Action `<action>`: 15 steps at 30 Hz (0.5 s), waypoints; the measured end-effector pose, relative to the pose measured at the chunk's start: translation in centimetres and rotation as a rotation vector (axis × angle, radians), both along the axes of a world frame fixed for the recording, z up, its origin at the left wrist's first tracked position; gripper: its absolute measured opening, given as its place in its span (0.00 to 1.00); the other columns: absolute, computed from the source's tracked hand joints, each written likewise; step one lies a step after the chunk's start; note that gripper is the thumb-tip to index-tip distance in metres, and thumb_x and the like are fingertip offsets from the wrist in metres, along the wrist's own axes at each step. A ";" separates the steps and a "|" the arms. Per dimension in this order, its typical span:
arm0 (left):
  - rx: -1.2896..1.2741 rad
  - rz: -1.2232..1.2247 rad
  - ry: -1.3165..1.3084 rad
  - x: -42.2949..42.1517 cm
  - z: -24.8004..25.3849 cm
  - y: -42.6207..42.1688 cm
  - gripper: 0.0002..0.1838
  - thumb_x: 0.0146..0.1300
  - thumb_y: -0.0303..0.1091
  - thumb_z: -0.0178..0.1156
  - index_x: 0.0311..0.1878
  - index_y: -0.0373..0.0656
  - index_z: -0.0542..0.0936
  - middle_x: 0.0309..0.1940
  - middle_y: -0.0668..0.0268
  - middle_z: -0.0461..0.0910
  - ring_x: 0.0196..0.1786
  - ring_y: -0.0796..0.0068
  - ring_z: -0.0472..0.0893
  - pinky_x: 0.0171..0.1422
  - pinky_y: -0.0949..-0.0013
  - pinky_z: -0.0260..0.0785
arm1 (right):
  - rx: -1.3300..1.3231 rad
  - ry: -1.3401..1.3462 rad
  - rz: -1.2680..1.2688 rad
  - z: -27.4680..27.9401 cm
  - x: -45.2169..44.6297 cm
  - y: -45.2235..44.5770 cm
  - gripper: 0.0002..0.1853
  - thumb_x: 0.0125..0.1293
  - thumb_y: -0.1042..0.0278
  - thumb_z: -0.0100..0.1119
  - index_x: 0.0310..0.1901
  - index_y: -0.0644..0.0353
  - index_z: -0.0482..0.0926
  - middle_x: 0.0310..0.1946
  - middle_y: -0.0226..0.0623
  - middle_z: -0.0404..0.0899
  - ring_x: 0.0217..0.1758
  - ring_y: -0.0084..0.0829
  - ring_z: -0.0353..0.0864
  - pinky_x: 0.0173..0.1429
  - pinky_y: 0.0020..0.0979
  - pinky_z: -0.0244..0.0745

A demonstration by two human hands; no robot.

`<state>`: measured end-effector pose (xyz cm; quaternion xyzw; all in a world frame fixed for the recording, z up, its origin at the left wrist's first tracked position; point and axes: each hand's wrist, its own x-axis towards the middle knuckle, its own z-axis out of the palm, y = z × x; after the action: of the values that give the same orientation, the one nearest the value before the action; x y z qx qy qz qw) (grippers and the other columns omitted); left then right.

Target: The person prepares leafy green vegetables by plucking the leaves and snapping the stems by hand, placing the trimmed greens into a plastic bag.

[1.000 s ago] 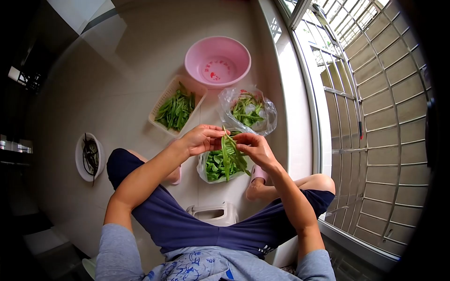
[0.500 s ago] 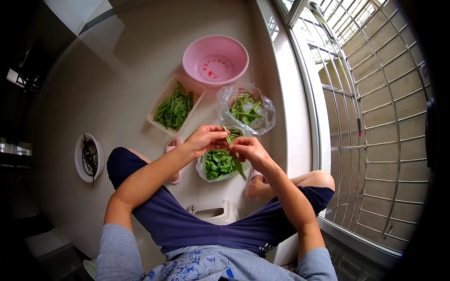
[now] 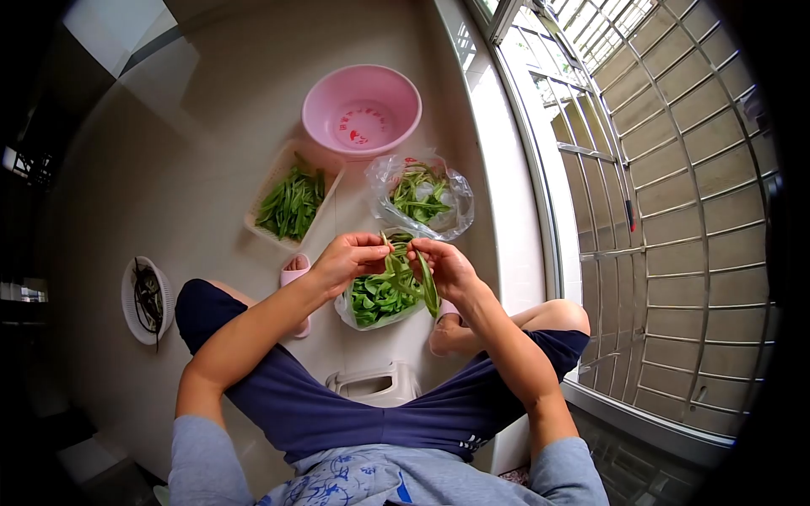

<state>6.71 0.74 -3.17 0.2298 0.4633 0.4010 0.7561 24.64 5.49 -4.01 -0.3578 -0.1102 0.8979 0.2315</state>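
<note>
My left hand (image 3: 348, 260) pinches the pale end of a leafy green stem between thumb and fingers. My right hand (image 3: 445, 266) is closed on a green leaf (image 3: 429, 288) that hangs down from its fingertips. Whether leaf and stem are still joined I cannot tell. Directly below both hands stands an open plastic bag of leafy greens (image 3: 377, 299), partly covered by them. Just beyond is a clear plastic bag (image 3: 460, 218) holding loose stems and leaves. To its left, a cream basket (image 3: 263, 229) contains a heap of long green pieces.
A pink basin (image 3: 405, 105) stands at the back, red print on its bottom. At far left is a white basket (image 3: 128, 302) with dark, thin strands. A plastic stool (image 3: 396, 390) shows between my legs. A window track and metal bars (image 3: 645, 244) run along the right.
My hands have moved slightly apart, and the leaf in my right hand now hangs to the right of the stem. The whole view has shifted a little, moving the floor items left.
</note>
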 end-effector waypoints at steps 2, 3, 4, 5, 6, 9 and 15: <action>0.029 -0.036 0.032 0.0 -0.8 -0.1 0.07 0.54 0.31 0.53 0.34 0.39 0.74 0.30 0.68 0.75 0.33 0.81 0.74 0.40 0.78 0.66 | 0.055 -0.001 -0.048 -0.3 0.0 0.2 0.04 0.55 0.73 0.49 0.30 0.64 0.71 0.21 0.32 0.73 0.21 0.19 0.71 0.25 0.14 0.67; 0.060 -0.070 0.064 0.1 -1.0 -0.2 0.06 0.53 0.31 0.53 0.33 0.40 0.74 0.30 0.68 0.75 0.33 0.82 0.74 0.40 0.78 0.65 | 0.055 0.000 -0.050 -0.5 0.0 0.2 0.04 0.55 0.73 0.49 0.30 0.64 0.71 0.21 0.32 0.73 0.21 0.19 0.71 0.25 0.14 0.67; 0.060 -0.072 0.066 0.1 -1.0 -0.3 0.06 0.53 0.31 0.53 0.33 0.40 0.74 0.30 0.68 0.75 0.33 0.82 0.74 0.40 0.78 0.65 | 0.115 -0.021 -0.059 -0.7 0.1 0.3 0.04 0.55 0.72 0.51 0.30 0.63 0.71 0.22 0.31 0.73 0.23 0.18 0.72 0.26 0.15 0.69; 0.069 -0.078 0.074 0.3 -0.9 -0.4 0.06 0.54 0.31 0.52 0.32 0.40 0.73 0.29 0.68 0.75 0.34 0.82 0.74 0.40 0.78 0.65 | 0.174 -0.041 -0.069 -0.8 0.3 0.3 0.05 0.54 0.71 0.53 0.31 0.62 0.71 0.22 0.30 0.73 0.24 0.18 0.72 0.27 0.16 0.70; 0.077 -0.083 0.082 0.5 -0.7 -0.4 0.05 0.54 0.31 0.51 0.32 0.41 0.72 0.29 0.68 0.75 0.34 0.81 0.73 0.40 0.78 0.65 | 0.174 -0.041 -0.071 -0.8 0.4 0.4 0.05 0.54 0.71 0.53 0.31 0.62 0.71 0.22 0.30 0.73 0.24 0.18 0.72 0.27 0.16 0.70; -0.034 -0.110 -0.005 0.7 0.5 -0.5 0.05 0.56 0.32 0.48 0.34 0.41 0.69 0.30 0.66 0.75 0.33 0.80 0.73 0.40 0.77 0.65 | 0.340 -0.246 -0.114 0.1 0.4 0.6 0.07 0.53 0.69 0.56 0.27 0.61 0.71 0.21 0.27 0.70 0.21 0.16 0.69 0.23 0.17 0.71; -0.133 -0.095 -0.154 1.3 -0.1 -1.0 0.06 0.59 0.32 0.46 0.36 0.40 0.67 0.32 0.62 0.73 0.30 0.79 0.72 0.38 0.77 0.65 | 0.400 -0.320 -0.146 0.3 0.5 0.7 0.07 0.52 0.69 0.56 0.27 0.62 0.70 0.20 0.28 0.70 0.20 0.16 0.69 0.23 0.18 0.72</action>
<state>7.96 -0.24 -3.31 0.1693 0.4180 0.3498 0.8211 25.15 6.18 -3.66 -0.4496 -0.2945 0.7712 0.3413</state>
